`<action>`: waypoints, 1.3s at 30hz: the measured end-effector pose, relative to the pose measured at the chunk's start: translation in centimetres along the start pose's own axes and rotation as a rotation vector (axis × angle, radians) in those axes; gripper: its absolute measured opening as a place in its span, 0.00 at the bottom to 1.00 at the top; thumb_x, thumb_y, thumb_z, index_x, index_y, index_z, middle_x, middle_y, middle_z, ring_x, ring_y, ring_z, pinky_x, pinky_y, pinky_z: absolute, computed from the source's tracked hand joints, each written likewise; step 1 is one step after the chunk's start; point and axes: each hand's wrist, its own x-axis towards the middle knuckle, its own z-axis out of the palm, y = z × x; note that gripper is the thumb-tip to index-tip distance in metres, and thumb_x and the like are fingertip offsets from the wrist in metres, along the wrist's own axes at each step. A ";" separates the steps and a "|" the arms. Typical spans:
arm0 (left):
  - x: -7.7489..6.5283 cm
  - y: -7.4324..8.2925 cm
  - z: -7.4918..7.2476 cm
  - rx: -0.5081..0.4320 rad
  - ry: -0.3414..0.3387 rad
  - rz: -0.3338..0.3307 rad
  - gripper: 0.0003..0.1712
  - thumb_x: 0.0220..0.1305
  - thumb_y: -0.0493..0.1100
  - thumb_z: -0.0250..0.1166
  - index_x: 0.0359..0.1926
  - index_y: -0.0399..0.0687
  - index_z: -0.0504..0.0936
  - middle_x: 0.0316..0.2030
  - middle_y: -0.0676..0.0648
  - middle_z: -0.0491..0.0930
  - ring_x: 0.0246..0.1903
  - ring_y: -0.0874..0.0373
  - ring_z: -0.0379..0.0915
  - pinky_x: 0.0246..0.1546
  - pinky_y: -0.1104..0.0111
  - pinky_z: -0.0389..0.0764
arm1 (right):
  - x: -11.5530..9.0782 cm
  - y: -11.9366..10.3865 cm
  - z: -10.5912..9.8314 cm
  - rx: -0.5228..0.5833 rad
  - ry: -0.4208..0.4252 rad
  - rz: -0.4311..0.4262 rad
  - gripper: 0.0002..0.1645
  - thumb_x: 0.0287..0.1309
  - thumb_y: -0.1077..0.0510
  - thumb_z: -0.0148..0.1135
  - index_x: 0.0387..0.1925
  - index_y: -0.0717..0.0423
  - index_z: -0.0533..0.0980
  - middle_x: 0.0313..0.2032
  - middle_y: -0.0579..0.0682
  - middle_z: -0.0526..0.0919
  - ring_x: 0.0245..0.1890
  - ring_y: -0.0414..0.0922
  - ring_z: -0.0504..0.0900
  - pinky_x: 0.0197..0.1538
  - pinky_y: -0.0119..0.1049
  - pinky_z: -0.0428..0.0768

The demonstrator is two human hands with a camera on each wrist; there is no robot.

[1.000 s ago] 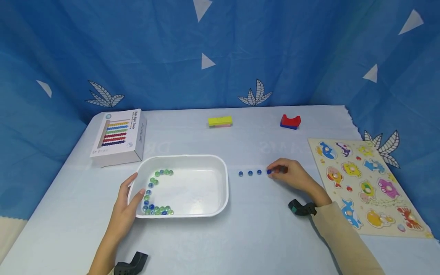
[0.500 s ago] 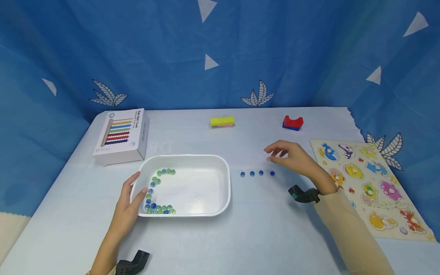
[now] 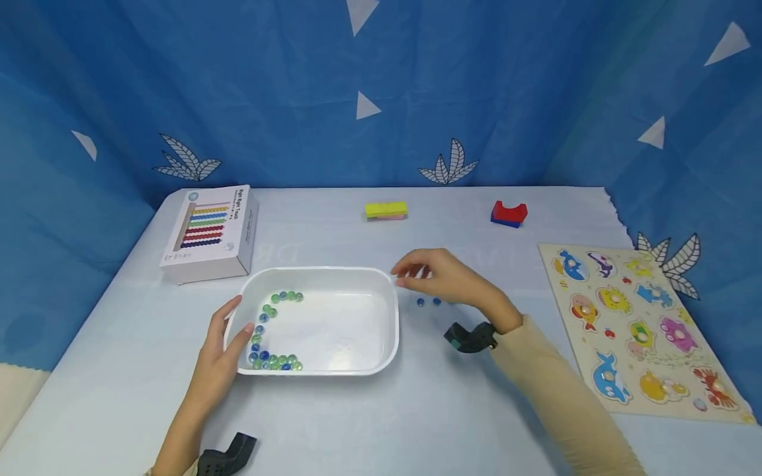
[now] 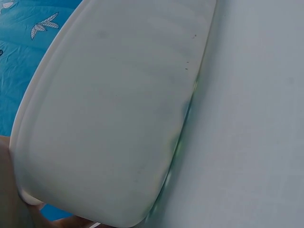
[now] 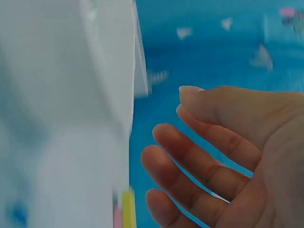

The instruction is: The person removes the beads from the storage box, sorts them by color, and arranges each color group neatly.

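Note:
My left hand (image 3: 215,363) grips the left end of a white plastic tray (image 3: 342,324), thumb over the rim. Green and blue glass marbles (image 3: 273,359) curve along the tray's left side. In the left wrist view the outer wall of the tray (image 4: 104,114) fills most of the picture. My right hand (image 3: 442,272) hovers at the tray's right rim with loosely bent fingers and nothing between them, as the right wrist view shows of that hand (image 5: 204,152). Below it, blue marbles (image 3: 420,302) lie in a row on the table; the right-hand ones are hidden behind the wrist.
A white abacus box (image 3: 205,235) stands at the back left. A yellow block (image 3: 385,210) on a pink one and a red curved block (image 3: 509,211) on a blue one sit at the rear. An animal puzzle board (image 3: 643,337) covers the right side.
My right hand let go of a blue marble at the row's right end, rose, then moved left to the tray's right rim. The left hand keeps its grip on the tray.

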 end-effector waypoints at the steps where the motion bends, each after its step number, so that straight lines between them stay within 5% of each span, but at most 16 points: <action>1: 0.1 0.0 0.1 -0.007 -0.004 0.002 0.32 0.68 0.52 0.45 0.69 0.63 0.45 0.57 0.38 0.66 0.40 0.71 0.65 0.42 0.62 0.69 | 0.9 -1.2 0.8 -0.007 -0.040 -0.035 0.16 0.55 0.53 0.60 0.45 0.53 0.77 0.40 0.45 0.81 0.37 0.40 0.75 0.42 0.32 0.77; 8: 0.3 0.2 0.2 -0.062 -0.041 0.010 0.31 0.68 0.51 0.45 0.69 0.62 0.45 0.65 0.39 0.56 0.56 0.45 0.63 0.48 0.51 0.67 | 6.6 -8.2 7.9 -0.112 -0.318 -0.201 0.16 0.54 0.53 0.61 0.45 0.51 0.77 0.36 0.42 0.82 0.35 0.33 0.76 0.39 0.21 0.73; 15: 0.3 0.2 -0.2 -0.100 -0.032 0.055 0.30 0.68 0.48 0.46 0.68 0.60 0.49 0.66 0.38 0.55 0.63 0.37 0.52 0.52 0.39 0.58 | 9.5 -12.0 12.9 -0.227 -0.394 -0.179 0.10 0.50 0.54 0.64 0.37 0.47 0.79 0.31 0.38 0.79 0.31 0.31 0.73 0.34 0.19 0.69; 20: 0.2 0.2 -0.3 -0.082 -0.029 0.034 0.30 0.68 0.50 0.46 0.68 0.60 0.49 0.68 0.40 0.52 0.64 0.34 0.48 0.53 0.34 0.54 | 10.2 -11.4 14.3 -0.198 -0.480 -0.095 0.12 0.45 0.57 0.68 0.35 0.48 0.80 0.30 0.39 0.80 0.30 0.32 0.73 0.32 0.20 0.69; 28: 0.0 0.1 -0.5 -0.083 -0.022 0.020 0.31 0.67 0.50 0.47 0.68 0.61 0.48 0.66 0.38 0.55 0.62 0.36 0.53 0.52 0.38 0.58 | 10.6 -10.9 16.2 -0.101 -0.543 -0.132 0.13 0.46 0.58 0.66 0.38 0.50 0.81 0.30 0.39 0.83 0.28 0.29 0.74 0.32 0.16 0.71; 34: 0.1 -0.2 -0.5 -0.078 -0.018 0.017 0.30 0.68 0.50 0.46 0.68 0.62 0.48 0.64 0.37 0.58 0.60 0.39 0.57 0.50 0.41 0.63 | 10.4 -11.4 16.1 -0.128 -0.524 -0.131 0.10 0.48 0.57 0.65 0.37 0.49 0.82 0.30 0.38 0.84 0.27 0.28 0.75 0.32 0.17 0.71; 39: 0.1 -0.2 -0.5 -0.074 -0.013 0.018 0.29 0.68 0.51 0.45 0.68 0.64 0.48 0.62 0.35 0.60 0.59 0.41 0.59 0.50 0.46 0.63 | 10.2 -11.1 13.8 -0.119 -0.441 -0.185 0.14 0.51 0.54 0.63 0.42 0.49 0.81 0.34 0.39 0.84 0.30 0.30 0.74 0.33 0.17 0.70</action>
